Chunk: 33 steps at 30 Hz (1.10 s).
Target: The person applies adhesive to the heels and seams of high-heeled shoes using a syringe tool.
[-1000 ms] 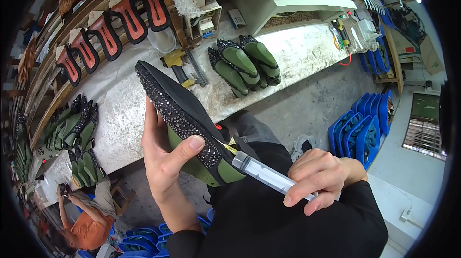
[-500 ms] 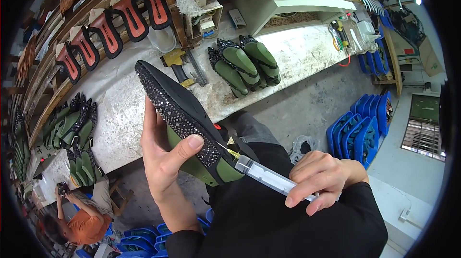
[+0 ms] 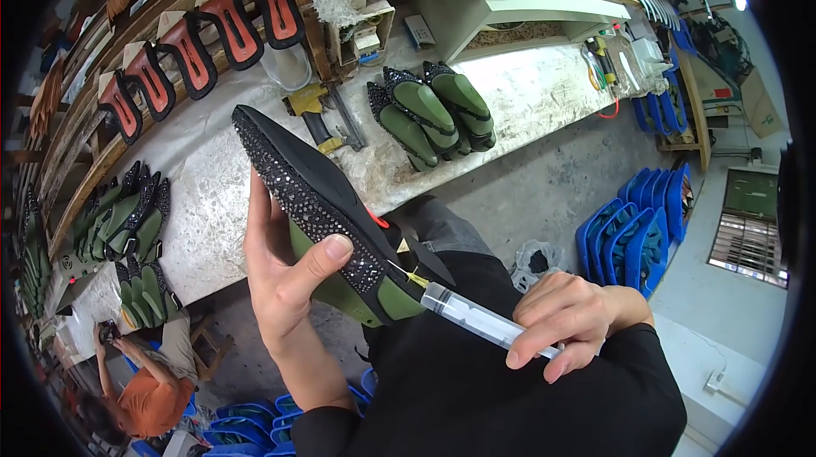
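My left hand (image 3: 289,287) is wrapped round a black pointed shoe (image 3: 310,202) with glittering stones, its thumb pressed on the studded side. A green shoe last (image 3: 399,300) fills the shoe and shows at the heel end. The shoe is tilted, toe up to the left, with its black sole (image 3: 316,164) facing up. In my right hand (image 3: 568,312) is a clear plastic syringe (image 3: 472,318), fingers closed round its rear end. Its thin needle with a yellow hub (image 3: 416,279) points at the shoe's edge near the heel; whether the tip touches is too small to tell.
On the workbench (image 3: 212,202) lie a yellow-and-black glue gun (image 3: 313,113) and several shoes on green lasts (image 3: 418,104). Racks above hold red-and-black shoe parts (image 3: 229,28). Blue bins (image 3: 642,244) stand at right. A person in an orange shirt (image 3: 153,402) sits at lower left.
The shoe has shifted slightly left and turned a little in my left hand's grip. The syringe's front end has moved slightly to the right; my right hand has barely moved.
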### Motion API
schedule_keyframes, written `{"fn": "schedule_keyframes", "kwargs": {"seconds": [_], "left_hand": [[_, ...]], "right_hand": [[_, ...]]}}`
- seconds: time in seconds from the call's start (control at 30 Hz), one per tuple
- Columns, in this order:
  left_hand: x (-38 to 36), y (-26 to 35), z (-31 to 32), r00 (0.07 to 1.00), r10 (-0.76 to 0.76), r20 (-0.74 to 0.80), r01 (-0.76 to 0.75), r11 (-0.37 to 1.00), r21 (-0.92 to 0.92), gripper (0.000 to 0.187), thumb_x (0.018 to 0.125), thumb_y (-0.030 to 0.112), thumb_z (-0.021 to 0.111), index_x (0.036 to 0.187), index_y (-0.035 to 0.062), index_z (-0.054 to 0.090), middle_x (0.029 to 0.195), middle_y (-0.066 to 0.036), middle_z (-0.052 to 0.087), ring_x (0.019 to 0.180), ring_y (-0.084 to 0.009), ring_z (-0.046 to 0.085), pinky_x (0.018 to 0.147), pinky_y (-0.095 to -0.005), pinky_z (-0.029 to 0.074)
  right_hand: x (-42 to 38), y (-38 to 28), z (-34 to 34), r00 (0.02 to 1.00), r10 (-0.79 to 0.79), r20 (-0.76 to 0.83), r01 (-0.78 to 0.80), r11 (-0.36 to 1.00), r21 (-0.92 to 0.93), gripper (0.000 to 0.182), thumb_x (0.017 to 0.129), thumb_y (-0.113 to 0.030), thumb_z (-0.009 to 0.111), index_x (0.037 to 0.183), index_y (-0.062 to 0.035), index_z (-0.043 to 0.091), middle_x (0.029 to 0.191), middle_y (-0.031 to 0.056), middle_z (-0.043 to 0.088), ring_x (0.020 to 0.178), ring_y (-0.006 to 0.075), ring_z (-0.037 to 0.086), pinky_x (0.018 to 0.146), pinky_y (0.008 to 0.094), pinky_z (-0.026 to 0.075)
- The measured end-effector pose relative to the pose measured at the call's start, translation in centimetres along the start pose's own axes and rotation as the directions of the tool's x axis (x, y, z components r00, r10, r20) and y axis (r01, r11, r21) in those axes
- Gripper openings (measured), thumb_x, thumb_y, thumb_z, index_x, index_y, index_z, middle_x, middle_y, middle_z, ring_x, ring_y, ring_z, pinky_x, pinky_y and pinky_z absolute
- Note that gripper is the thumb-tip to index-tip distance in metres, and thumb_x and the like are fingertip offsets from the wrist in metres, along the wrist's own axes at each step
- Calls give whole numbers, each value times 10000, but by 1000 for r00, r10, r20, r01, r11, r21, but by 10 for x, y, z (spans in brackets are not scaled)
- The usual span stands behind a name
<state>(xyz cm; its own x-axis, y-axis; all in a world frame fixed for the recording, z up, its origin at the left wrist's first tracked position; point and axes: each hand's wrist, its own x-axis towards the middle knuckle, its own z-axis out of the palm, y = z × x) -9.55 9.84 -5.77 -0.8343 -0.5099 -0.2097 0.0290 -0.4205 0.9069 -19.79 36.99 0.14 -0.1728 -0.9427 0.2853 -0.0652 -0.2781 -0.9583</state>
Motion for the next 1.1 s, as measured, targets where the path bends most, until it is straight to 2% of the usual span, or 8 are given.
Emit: {"fn": "schedule_keyframes", "kwargs": {"seconds": [0.13,0.3,0.47,0.6,0.77,0.87,0.93,1.1], "left_hand": [[4,-5,-8,999,-11,34,13,999,-47,1003,672,-22,794,1556,-5,322,1235,-187,651,1004,-271,656,933,-345,508],[23,-31,-35,997,-51,-65,57,995,79,998,704,-3,797,1568,-2,297,1197,-184,666,987,-266,657,903,-358,529],[101,-125,-114,925,-235,-299,350,834,426,1034,757,154,813,1585,-19,217,1202,-243,651,984,-330,667,880,-397,548],[137,-203,-149,857,-282,-432,501,254,828,1080,782,339,798,1587,-22,174,1255,-285,595,1001,-397,658,894,-454,538],[130,-220,-122,825,-216,-522,555,140,820,1112,785,474,759,1584,-14,159,1306,-290,535,1026,-442,631,931,-494,511],[89,-251,-119,851,-18,-524,491,377,785,993,733,336,834,1530,19,332,1271,-268,543,1090,-450,600,965,-478,494],[66,-288,-124,852,278,-444,268,498,825,930,723,229,828,1514,13,389,1267,-258,549,1147,-418,576,1002,-446,472],[62,-289,-115,820,202,-535,249,716,652,822,713,101,795,1449,-39,456,1345,-266,503,1183,-412,548,1034,-433,450]], "right_hand": [[-2,2,0,1000,-10,-18,10,1000,28,273,929,-123,712,1101,83,660,868,138,709,445,170,455,437,255,392],[-12,-8,-17,935,119,-335,10,934,358,500,1013,-480,576,1052,9,673,738,118,665,455,148,496,437,255,435],[-30,8,-37,808,104,-579,145,919,366,580,1025,-590,469,1116,-33,605,644,80,593,460,148,517,418,257,445],[-36,24,-32,796,218,-565,-103,968,228,596,1031,-586,457,1199,-22,556,661,90,594,479,144,529,435,244,436],[-36,24,-31,721,269,-639,-203,963,176,602,1028,-583,470,1203,-13,557,685,98,601,498,143,538,456,236,434],[-34,27,-38,688,265,-675,-200,964,175,605,1027,-581,478,1206,-8,557,700,102,606,509,143,543,469,231,433],[-34,29,-41,673,272,-687,-199,962,186,608,1025,-579,483,1208,-4,558,710,106,609,516,143,547,477,228,432],[-34,32,-58,675,264,-689,-209,964,164,608,1024,-568,497,1223,4,554,707,104,606,516,146,549,476,226,431]]}}
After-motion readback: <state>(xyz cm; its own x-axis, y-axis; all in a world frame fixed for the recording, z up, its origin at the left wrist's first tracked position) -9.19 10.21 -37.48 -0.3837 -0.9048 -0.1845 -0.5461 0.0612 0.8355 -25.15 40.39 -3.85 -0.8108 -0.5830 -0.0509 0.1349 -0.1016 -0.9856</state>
